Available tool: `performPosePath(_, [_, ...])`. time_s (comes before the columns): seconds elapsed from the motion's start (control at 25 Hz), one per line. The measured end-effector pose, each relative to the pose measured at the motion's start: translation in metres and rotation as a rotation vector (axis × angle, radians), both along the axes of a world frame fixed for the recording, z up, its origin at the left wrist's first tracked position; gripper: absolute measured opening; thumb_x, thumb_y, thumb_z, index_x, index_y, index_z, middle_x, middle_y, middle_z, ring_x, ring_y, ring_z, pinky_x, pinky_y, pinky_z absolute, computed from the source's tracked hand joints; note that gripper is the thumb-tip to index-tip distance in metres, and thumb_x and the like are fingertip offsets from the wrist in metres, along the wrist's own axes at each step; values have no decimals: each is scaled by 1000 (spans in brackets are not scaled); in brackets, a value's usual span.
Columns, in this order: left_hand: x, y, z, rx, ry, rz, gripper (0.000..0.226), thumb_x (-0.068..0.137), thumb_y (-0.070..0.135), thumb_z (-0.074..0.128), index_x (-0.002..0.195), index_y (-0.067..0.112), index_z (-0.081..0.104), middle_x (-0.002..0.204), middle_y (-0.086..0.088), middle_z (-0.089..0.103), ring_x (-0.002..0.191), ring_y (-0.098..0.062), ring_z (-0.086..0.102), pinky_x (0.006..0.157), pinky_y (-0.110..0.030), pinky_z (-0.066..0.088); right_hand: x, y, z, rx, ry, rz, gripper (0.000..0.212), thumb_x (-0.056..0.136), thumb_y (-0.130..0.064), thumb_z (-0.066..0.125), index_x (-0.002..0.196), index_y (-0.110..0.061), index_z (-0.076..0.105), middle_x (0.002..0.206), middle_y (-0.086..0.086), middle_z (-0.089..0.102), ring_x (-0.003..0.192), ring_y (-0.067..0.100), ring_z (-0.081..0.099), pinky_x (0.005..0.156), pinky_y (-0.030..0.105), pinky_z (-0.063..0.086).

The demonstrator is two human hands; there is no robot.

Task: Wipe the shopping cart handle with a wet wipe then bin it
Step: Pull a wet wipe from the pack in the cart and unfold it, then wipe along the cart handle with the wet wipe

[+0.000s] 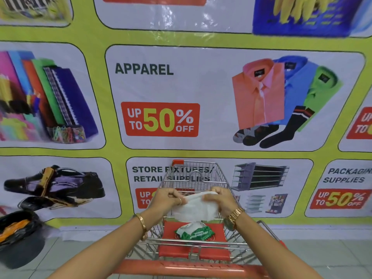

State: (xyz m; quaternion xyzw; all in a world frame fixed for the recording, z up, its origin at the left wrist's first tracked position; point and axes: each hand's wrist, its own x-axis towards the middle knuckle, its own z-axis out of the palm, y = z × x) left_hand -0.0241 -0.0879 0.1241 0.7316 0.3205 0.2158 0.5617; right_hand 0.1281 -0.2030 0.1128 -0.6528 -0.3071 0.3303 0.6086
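Pinching the wet wipe between left hand and right hand, stretched above the pack; pulling unevenly could tear it before reaching the handle below.

Glossy orange plastic handle, wire-metal cart

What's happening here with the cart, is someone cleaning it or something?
A person stands behind a shopping cart and holds a white wet wipe stretched between the left hand and right hand, above the basket. The green wipes packet lies on the red child seat below. The orange handle nearest the person is not being touched yet, so wiping has not begun. A bin with a black liner sits on the floor to the left, by the poster wall.
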Motion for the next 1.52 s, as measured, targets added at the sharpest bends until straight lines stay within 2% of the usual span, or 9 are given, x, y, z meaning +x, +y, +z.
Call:
performPosePath(0.2, [-14, -4, 12, 87, 26, -222, 45, 73, -18, 56, 49, 16, 41, 57, 5, 62, 87, -1, 65, 68, -13, 52, -4, -23, 14, -98, -263, 115, 45, 63, -1, 80, 45, -23, 44, 43, -11, 49, 41, 1, 46, 39, 13, 37])
performPosePath(0.44, [-42, -19, 24, 490, 254, -384, 32, 67, 1, 76, 52, 20, 56, 48, 15, 55, 46, 5, 48, 51, -7, 39, -15, -46, 30, -215, -747, 271, 26, 73, -12, 74, 62, -28, 58, 64, -14, 56, 54, -7, 50, 52, 4, 37])
performPosePath(0.56, [-62, -24, 20, 775, 329, -433, 4, 78, 10, 71, 79, 15, 72, 79, 10, 71, 66, 8, 57, 66, -7, 45, -24, -63, 31, -252, -867, 247, 6, 78, -17, 71, 79, -12, 72, 73, -2, 68, 63, -2, 53, 59, 5, 39])
performPosePath(0.64, [-74, -30, 15, 975, 363, -493, 21, 87, 10, 58, 104, 12, 70, 102, 1, 72, 89, -3, 62, 81, -10, 43, -33, -75, 26, -301, -955, 297, 15, 79, -21, 69, 89, -9, 72, 89, 6, 74, 71, 1, 57, 67, 8, 40])
performPosePath(0.8, [-99, -45, -6, 1087, 382, -468, 33, 94, 15, 42, 124, 20, 54, 110, -4, 67, 104, -18, 60, 76, -16, 34, -51, -99, 17, -344, -1126, 432, 19, 86, -21, 61, 102, -15, 70, 104, 1, 72, 91, 11, 64, 77, 12, 40])
performPosePath(1.04, [-134, -52, -25, 1316, 228, -513, 18, 80, 36, 51, 97, 32, 48, 70, 14, 70, 65, -3, 63, 64, -12, 47, -74, -128, -4, -324, -1238, 508, 27, 89, -20, 49, 111, -19, 65, 104, 4, 64, 94, 21, 59, 70, 23, 33])
performPosePath(1.24, [-145, -62, -36, 1552, 280, -490, 26, 75, 46, 61, 93, 27, 60, 67, 10, 72, 73, -8, 67, 90, -35, 43, -97, -135, -9, -303, -1286, 363, 50, 76, -58, 37, 87, -21, 69, 85, -1, 63, 73, 12, 53, 51, 20, 30])
performPosePath(1.4, [-144, -67, -28, 1394, 339, -306, 30, 79, 48, 49, 77, 25, 69, 69, 10, 72, 76, -9, 67, 90, -36, 45, -127, -106, -23, -273, -1301, 54, 32, 78, -45, 41, 79, -23, 64, 80, -3, 65, 70, 15, 59, 56, 25, 47])
performPosePath(1.52, [-138, -56, -22, 1274, 473, -113, 33, 81, 36, 38, 75, 23, 68, 74, 8, 71, 74, -12, 67, 78, -31, 51, -152, -76, -24, -396, -1201, 47, 56, 79, -51, 20, 96, -20, 64, 99, 2, 67, 91, 24, 60, 76, 38, 48])
